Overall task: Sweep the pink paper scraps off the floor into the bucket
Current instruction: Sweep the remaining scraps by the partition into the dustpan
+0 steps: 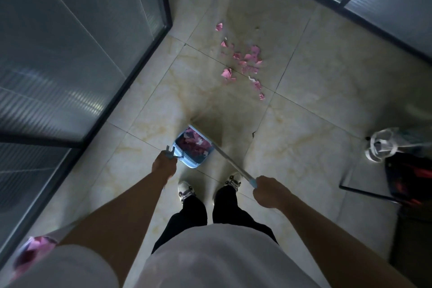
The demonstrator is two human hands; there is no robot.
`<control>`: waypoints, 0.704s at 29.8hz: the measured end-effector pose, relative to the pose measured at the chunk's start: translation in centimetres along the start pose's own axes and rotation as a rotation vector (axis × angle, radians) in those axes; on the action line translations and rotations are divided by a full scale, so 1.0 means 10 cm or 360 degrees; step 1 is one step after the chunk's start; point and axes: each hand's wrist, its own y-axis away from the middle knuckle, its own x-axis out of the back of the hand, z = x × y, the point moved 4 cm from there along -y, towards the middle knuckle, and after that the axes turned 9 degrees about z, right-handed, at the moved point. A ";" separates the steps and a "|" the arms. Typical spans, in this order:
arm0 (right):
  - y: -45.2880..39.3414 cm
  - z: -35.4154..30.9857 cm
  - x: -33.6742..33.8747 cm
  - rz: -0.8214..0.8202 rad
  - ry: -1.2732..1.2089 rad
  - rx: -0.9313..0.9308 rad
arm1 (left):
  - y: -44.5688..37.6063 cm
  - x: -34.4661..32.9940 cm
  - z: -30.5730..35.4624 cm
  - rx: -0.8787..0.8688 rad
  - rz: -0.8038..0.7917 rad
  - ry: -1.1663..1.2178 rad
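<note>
Several pink paper scraps (245, 61) lie scattered on the tiled floor ahead of me. My left hand (164, 166) grips the handle of a light blue dustpan (187, 159), which holds a pile of pink scraps. My right hand (268, 192) grips the end of a broom handle (231, 162). The broom's blurred bristles (207, 124) rest just beyond the dustpan, well short of the scattered scraps. A container with pink scraps inside (32, 252) shows at the bottom left, partly hidden behind my arm and shirt.
Glass partition walls with dark frames (131, 77) close off the left and the far right. A clear container (381, 147) and a dark chair with a metal frame (406, 180) stand at the right. My shoes (187, 190) are just behind the dustpan.
</note>
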 end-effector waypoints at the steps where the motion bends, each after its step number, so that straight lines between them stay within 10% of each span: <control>1: 0.00 0.03 0.02 -0.0007 -0.0027 -0.0013 | 0.00 -0.01 0.00 0.0009 0.0010 0.0021; 21: -0.44 -0.41 0.49 0.0185 -0.0158 -0.0076 | 0.25 0.38 -0.34 0.0015 0.0305 0.0032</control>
